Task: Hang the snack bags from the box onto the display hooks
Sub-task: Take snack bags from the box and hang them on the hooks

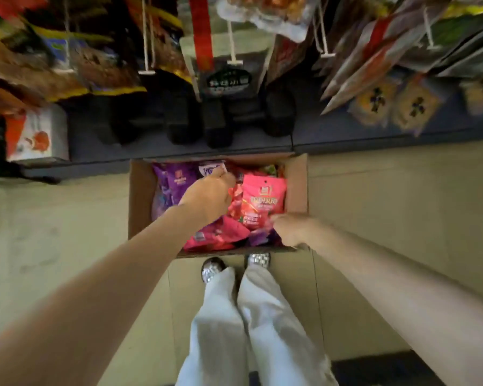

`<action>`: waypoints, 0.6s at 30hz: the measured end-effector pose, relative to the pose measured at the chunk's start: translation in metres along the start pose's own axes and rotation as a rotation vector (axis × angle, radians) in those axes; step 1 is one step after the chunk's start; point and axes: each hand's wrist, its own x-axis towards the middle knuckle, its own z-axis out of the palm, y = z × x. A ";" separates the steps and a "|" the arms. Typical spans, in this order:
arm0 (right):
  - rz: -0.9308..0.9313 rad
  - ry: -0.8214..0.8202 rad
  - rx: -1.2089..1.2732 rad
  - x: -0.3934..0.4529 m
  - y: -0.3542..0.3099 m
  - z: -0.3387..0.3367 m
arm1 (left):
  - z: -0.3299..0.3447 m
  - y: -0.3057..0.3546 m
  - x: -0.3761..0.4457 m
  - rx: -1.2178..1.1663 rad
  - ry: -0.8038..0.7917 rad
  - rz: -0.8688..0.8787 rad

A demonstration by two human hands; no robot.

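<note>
An open cardboard box (pixel 140 201) stands on the floor against the shelf base, filled with pink and purple snack bags. My left hand (pixel 207 193) reaches deep into the box and pinches the top of a purple and white bag (pixel 211 168) at the far side. My right hand (pixel 289 228) is curled at the near right of the box and grips the lower edge of a pink bag (pixel 262 199). White display hooks (pixel 233 48) stick out above, some with bags hanging on them.
Hanging snack bags (pixel 374 59) crowd the rack left and right. A dark shelf base (pixel 221 151) runs behind the box. A white and orange package (pixel 37 135) sits at the left. My feet (pixel 234 267) stand right at the box's near edge on the tiled floor.
</note>
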 end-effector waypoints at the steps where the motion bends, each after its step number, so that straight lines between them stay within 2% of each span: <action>1: 0.005 -0.036 0.010 0.010 0.001 0.008 | 0.012 0.002 0.005 0.013 -0.019 0.011; 6: 0.004 -0.130 -0.005 0.042 0.004 0.033 | 0.052 0.001 0.021 0.069 -0.132 -0.013; 13: -0.022 0.021 0.170 0.029 0.007 0.008 | 0.044 0.006 0.033 0.071 -0.193 -0.005; 15: -0.007 0.109 0.284 0.016 0.007 -0.020 | 0.028 0.014 0.032 -0.046 -0.256 -0.018; 18: 0.036 0.204 0.435 -0.022 0.009 -0.085 | -0.018 0.035 0.022 -0.361 -0.398 -0.082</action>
